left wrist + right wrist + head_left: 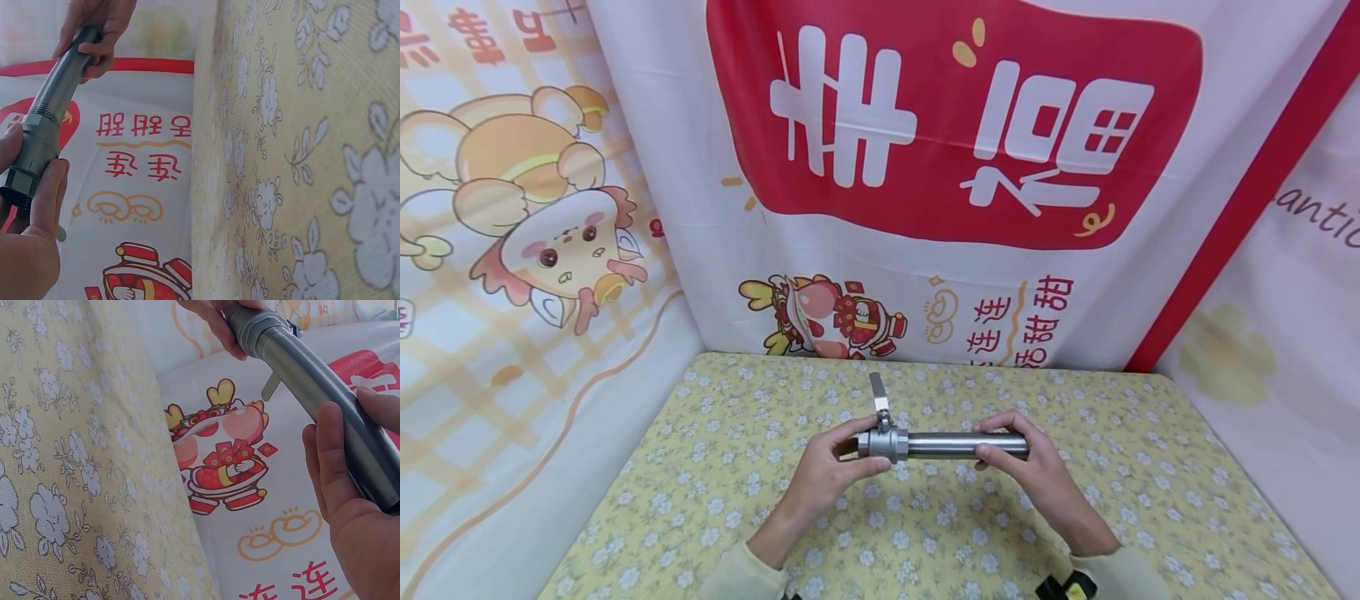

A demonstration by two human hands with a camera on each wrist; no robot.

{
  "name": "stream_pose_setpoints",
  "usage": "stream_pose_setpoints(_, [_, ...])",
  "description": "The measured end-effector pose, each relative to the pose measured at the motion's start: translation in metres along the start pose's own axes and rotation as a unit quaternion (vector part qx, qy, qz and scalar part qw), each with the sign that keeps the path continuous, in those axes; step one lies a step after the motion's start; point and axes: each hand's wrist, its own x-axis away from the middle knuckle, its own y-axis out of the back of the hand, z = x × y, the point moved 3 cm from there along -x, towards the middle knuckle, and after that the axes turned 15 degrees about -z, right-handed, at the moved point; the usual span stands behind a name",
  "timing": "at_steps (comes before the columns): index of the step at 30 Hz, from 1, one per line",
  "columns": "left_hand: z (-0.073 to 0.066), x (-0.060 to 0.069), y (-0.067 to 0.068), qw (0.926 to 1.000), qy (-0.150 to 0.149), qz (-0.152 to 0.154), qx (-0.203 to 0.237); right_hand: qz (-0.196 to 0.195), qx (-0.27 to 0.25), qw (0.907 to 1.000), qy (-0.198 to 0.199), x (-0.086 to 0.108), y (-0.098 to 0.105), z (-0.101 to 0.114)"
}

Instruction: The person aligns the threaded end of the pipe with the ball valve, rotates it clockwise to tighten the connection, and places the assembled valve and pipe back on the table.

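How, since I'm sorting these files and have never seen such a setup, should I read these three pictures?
No robot here: a person is working bare-handed. The widest picture comes from a camera worn on the head, looking forward and down; the other two come from cameras worn on the left and right wrists, so the scene looks tilted. The left hand holds a metal valve with a flat lever; the right hand holds a metal pipe. Valve and pipe meet end to end, with some screw thread showing. Below them, a yellow flowered cloth covers the surface; behind hangs a printed sheet.
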Motion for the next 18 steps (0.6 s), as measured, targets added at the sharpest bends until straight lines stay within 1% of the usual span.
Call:
stream_pose_setpoints(3, [0.0003, 0.0003, 0.0000, 1.0000, 0.000, -0.001, -0.001, 0.010, 0.008, 0.9997, 0.019, 0.0013, 0.0011, 0.0004])
stream_pose_setpoints(6, [0.0002, 0.0007, -0.0001, 1.0000, 0.000, -0.002, -0.001, 0.028, 0.011, 0.9991, 0.030, 0.0024, 0.0028, 0.0006])
stream_pose_setpoints(11, [0.0004, 0.0007, 0.0001, 1.0000, 0.002, -0.001, -0.001, 0.055, -0.003, 0.9980, 0.030, 0.0017, 0.0048, -0.0002])
stream_pose_setpoints(14, [0.0001, 0.0007, 0.0002, 1.0000, 0.005, -0.001, -0.001, 0.060, -0.009, 0.9976, 0.033, 0.0006, 0.0057, -0.0008])
stream_pose_setpoints(18, [-0.0011, 0.0008, 0.0005, 1.0000, 0.008, -0.002, -0.003, 0.061, -0.002, 0.9975, 0.036, -0.0001, 0.0060, -0.0008])
